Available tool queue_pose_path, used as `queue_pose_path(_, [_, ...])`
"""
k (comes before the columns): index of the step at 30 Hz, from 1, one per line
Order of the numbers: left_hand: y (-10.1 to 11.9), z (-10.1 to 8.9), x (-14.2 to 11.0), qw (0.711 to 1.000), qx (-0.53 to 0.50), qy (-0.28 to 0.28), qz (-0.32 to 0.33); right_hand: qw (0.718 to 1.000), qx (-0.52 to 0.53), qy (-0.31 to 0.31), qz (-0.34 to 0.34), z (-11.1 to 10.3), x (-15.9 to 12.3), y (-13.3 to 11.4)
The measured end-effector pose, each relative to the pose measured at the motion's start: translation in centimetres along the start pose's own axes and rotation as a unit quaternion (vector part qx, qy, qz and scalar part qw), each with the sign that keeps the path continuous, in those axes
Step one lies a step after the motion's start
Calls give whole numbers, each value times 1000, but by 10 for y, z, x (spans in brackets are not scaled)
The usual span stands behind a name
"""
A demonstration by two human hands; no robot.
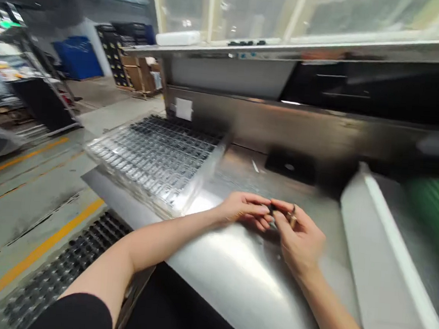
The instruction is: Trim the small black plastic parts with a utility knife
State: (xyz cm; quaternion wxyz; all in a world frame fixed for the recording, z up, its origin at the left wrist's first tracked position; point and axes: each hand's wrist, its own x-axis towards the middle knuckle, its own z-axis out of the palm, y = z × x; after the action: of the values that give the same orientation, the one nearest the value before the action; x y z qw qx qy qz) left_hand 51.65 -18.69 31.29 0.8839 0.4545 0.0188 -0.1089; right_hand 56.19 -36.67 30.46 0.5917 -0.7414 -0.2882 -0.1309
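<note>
Over the metal workbench [240,283], my left hand [241,209] and my right hand [303,239] meet fingertip to fingertip. Both are closed in a pinch on a small dark part [271,209], mostly covered by the fingers, so its kind cannot be made out. A small brass-coloured piece with a dark top [292,219] shows at my right index finger; whether it is held or worn there I cannot tell. Left of my hands lies a clear plastic tray [186,202] with rows of small dark-and-clear pieces.
A flat black object [291,165] lies at the bench's back, near a thin white strip [255,166]. White panel [383,248] stands on the right, with something green beyond. A shelf [221,50] spans above. Another filled tray [67,269] sits lower left.
</note>
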Motion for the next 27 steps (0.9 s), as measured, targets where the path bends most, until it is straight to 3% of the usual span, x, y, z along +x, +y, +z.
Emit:
queue_pose_path(6, [5, 4, -3, 998, 9, 40, 46, 999, 47, 3, 9, 5, 0, -5])
queue_pose_path(21, [14, 11, -7, 993, 23, 63, 99, 990, -132, -2, -50, 1, -2, -11])
queue_pose_path(27, [15, 11, -6, 992, 22, 64, 105, 987, -149, 6, -60, 2, -2, -10])
